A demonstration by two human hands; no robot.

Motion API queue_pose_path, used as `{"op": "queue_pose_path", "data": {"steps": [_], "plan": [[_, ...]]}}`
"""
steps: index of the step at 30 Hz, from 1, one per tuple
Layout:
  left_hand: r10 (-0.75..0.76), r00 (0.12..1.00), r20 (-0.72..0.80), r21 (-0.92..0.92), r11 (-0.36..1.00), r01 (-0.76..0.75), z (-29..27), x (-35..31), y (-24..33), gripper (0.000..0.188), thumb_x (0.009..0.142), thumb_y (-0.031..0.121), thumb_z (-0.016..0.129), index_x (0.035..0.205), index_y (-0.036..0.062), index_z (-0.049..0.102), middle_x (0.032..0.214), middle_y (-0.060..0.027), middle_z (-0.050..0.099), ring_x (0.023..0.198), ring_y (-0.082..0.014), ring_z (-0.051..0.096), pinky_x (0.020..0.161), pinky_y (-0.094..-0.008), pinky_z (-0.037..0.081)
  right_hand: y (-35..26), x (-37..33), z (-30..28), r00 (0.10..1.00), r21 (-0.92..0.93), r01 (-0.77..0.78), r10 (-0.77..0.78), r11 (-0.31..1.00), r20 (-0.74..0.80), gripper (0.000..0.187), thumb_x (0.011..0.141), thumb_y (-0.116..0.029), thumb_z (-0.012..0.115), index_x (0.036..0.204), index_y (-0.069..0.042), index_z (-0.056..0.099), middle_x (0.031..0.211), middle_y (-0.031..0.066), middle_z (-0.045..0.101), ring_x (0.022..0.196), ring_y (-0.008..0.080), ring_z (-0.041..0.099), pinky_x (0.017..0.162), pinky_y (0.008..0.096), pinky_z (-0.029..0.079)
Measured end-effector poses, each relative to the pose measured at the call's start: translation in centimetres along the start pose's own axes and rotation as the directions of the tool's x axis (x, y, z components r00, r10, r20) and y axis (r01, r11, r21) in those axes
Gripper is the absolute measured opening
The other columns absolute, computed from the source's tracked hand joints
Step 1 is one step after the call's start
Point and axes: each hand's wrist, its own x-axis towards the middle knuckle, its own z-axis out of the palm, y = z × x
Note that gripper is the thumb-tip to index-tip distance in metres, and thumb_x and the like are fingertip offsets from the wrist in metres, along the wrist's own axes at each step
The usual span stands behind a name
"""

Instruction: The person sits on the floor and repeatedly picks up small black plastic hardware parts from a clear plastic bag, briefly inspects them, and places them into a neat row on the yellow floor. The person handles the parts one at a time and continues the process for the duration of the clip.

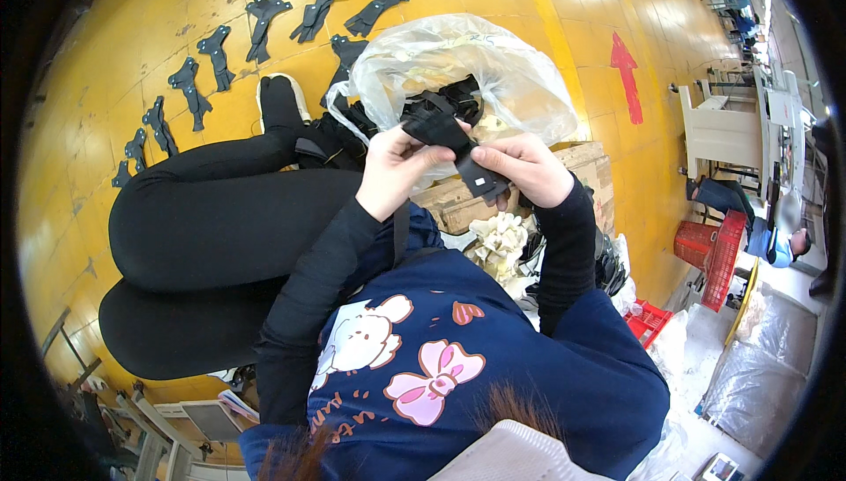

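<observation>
Both my hands hold one black strap piece (pixel 456 144) in front of my chest. My left hand (pixel 393 169) pinches it between thumb and fingers on its left side. My right hand (pixel 529 166) grips its lower right end, thumb on top, next to a small white patch. Just beyond my hands stands an open clear plastic bag (pixel 423 51) with more black straps (pixel 458 98) inside. Several similar Y-shaped black strap pieces (pixel 263 25), with small shiny round spots, lie spaced in a curved row on the yellow floor. My fingertips are partly hidden behind the piece.
A cardboard box (pixel 589 177) stands by my right forearm, with crumpled cream-coloured material (pixel 499 241) beside it. My bent legs (pixel 238 225) take up the left. Red crates (pixel 724 261) and a seated person (pixel 768 239) are at the far right, near white tables (pixel 727 129).
</observation>
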Motion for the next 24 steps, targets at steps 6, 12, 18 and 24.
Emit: {"op": "queue_pose_path", "data": {"steps": [6,12,18,24], "plan": [[-0.113,0.993,-0.026,-0.169,0.980,0.108,-0.5,-0.1,-1.0,0.029,0.081,0.004,0.064,0.109,-0.0026,0.060,0.104,-0.0115,0.065,0.095,-0.0167,0.062,0.087,-0.0293,0.047,0.2,0.3,0.8,0.999,0.056,-0.007,0.009,0.998,-0.031,0.038,0.096,-0.034,0.048,0.086,-0.001,0.063,0.065,0.0024,0.060,0.052,0.0078,0.056,0.044,0.0201,0.043],[-0.215,0.962,0.169,0.031,0.977,0.212,-0.6,0.2,-2.7,0.056,0.079,0.006,0.069,0.130,0.0035,0.045,0.117,-0.0097,0.058,0.104,-0.0156,0.056,0.089,-0.0292,0.045,3.3,-0.7,-1.6,0.948,-0.159,-0.307,0.316,0.938,0.034,0.038,0.093,-0.036,0.052,0.085,-0.001,0.065,0.054,-0.0018,0.054,0.044,0.0052,0.053,0.041,0.0193,0.041],[-0.286,0.956,0.066,0.389,0.890,0.239,-2.2,-0.1,-5.3,0.040,0.084,0.015,0.063,0.121,0.0022,0.053,0.109,-0.0117,0.061,0.101,-0.0186,0.058,0.086,-0.0309,0.047,22.5,0.3,-0.5,0.904,-0.898,-0.275,0.410,0.344,-0.119,0.038,0.084,-0.044,0.054,0.090,-0.010,0.070,0.077,0.0132,0.068,0.075,0.0268,0.066,0.072,0.0357,0.052],[-0.365,0.930,0.041,0.494,0.816,0.299,-3.0,-0.5,-6.0,0.031,0.087,0.011,0.059,0.115,-0.0009,0.056,0.103,-0.0096,0.064,0.095,-0.0151,0.060,0.084,-0.0270,0.046,28.8,0.5,-5.1,0.794,-0.478,-0.606,0.448,0.635,-0.411,0.039,0.082,-0.042,0.056,0.078,-0.006,0.071,0.064,0.0135,0.065,0.063,0.0233,0.066,0.068,0.0355,0.053]]}}
